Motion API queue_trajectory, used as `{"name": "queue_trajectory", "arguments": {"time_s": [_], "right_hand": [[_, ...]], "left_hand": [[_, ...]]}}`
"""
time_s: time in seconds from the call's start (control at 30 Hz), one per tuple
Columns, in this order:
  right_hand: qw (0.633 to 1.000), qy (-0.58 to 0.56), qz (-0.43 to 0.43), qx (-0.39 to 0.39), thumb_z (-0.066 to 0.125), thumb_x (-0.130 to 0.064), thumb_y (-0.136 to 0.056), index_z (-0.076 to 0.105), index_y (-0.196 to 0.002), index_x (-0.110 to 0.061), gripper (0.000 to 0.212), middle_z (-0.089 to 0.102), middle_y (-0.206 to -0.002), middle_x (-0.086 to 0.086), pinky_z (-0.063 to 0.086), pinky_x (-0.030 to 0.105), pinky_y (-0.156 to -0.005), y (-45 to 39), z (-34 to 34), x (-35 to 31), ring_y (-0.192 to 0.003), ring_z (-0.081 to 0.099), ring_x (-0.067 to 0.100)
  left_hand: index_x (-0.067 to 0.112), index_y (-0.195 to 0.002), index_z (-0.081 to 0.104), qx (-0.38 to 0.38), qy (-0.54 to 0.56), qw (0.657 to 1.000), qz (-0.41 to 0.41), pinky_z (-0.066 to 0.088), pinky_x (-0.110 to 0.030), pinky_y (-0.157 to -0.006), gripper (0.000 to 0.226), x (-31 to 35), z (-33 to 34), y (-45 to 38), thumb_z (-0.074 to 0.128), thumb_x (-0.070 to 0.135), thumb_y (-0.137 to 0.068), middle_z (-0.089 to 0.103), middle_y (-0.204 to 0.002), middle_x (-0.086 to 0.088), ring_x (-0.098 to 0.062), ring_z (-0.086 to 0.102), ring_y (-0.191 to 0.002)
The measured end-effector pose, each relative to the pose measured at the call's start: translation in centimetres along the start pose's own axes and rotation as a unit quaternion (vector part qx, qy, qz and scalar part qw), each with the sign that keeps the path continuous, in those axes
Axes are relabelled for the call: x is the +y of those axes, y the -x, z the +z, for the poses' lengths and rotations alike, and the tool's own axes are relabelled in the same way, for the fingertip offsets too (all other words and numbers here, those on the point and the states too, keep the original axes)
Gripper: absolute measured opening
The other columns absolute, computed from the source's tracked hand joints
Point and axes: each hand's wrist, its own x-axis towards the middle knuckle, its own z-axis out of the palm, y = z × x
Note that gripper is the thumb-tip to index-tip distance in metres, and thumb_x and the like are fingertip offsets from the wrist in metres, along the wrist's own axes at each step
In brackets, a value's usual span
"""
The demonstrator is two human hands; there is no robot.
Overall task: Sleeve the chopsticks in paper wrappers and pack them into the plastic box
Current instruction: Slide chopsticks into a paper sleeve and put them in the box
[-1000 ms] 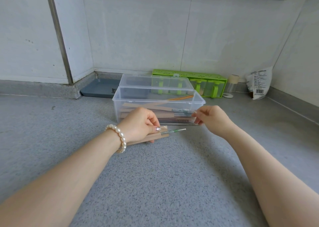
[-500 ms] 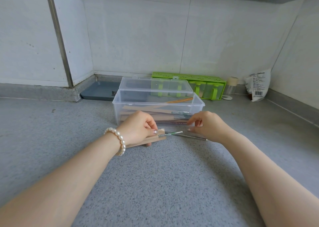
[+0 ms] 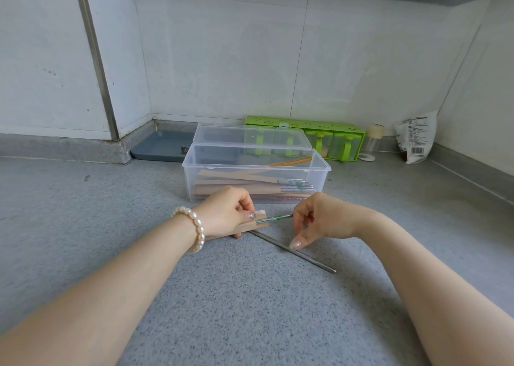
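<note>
My left hand (image 3: pixel 225 215) grips a brown paper wrapper (image 3: pixel 257 225) just in front of the clear plastic box (image 3: pixel 256 168). A metal chopstick with a green patterned end (image 3: pixel 274 218) sticks out of the wrapper's mouth. My right hand (image 3: pixel 319 221) pinches the far end of that chopstick. A second metal chopstick (image 3: pixel 300 253) lies loose on the counter under my right hand, slanting toward the lower right. The box stands with its lid open and holds several sleeved chopsticks.
A green seasoning rack (image 3: pixel 306 131) stands against the back wall behind the box. A small jar (image 3: pixel 372 140) and a white bag (image 3: pixel 414 137) sit at the right. A grey tray (image 3: pixel 161 148) lies in the left corner. The counter is grey speckled stone.
My right hand came back from the box front toward me and took hold of the chopstick's end. A second chopstick now lies loose on the counter. My left hand stayed on the wrapper.
</note>
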Motion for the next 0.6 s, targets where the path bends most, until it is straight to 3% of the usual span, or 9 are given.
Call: {"name": "queue_trajectory", "arguments": {"time_s": [0.17,0.3,0.47,0.6], "right_hand": [[0.998,0.054,0.011,-0.034,0.082,-0.04,-0.062,0.06,-0.068,-0.022,0.03,0.047,-0.067,-0.012,0.034,0.019,-0.058,0.4,0.5,-0.8,-0.063,0.043,0.004],[0.998,0.051,0.0,-0.023,0.078,-0.036,-0.071,0.063,-0.069,-0.025,0.019,0.051,-0.068,-0.009,0.035,0.019,-0.061,0.2,0.3,-0.4,-0.065,0.046,0.007],[0.999,0.046,-0.003,0.015,0.073,-0.03,-0.078,0.062,-0.07,-0.028,0.015,0.052,-0.066,-0.008,0.038,0.021,-0.062,0.0,0.0,1.0,-0.063,0.047,0.009],[0.999,0.032,-0.002,0.002,0.077,-0.031,-0.074,0.063,-0.074,-0.025,0.015,0.053,-0.069,-0.007,0.038,0.022,-0.062,-0.2,0.2,1.1,-0.063,0.047,0.009]], "left_hand": [[0.02,-0.084,0.053,-0.003,0.004,1.0,0.0,0.041,-0.011,-0.048,0.011,-0.1,0.1,-0.2,0.051,0.019,-0.094,0.056,-0.069,0.006,-0.009,0.064,-0.06],[0.015,-0.088,0.054,-0.001,0.029,1.0,-0.007,0.054,-0.03,-0.065,0.008,-0.1,-0.1,-0.1,0.05,0.018,-0.094,0.065,-0.076,-0.002,-0.014,0.065,-0.061],[0.015,-0.087,0.05,-0.009,0.063,0.998,-0.02,0.053,-0.031,-0.051,0.011,0.1,-0.9,0.0,0.046,0.02,-0.096,0.071,-0.076,-0.005,-0.012,0.062,-0.049],[0.015,-0.089,0.055,-0.022,0.088,0.996,-0.025,0.05,-0.03,-0.055,0.008,-0.2,-1.4,-0.1,0.052,0.021,-0.094,0.071,-0.077,-0.002,-0.011,0.063,-0.049]]}}
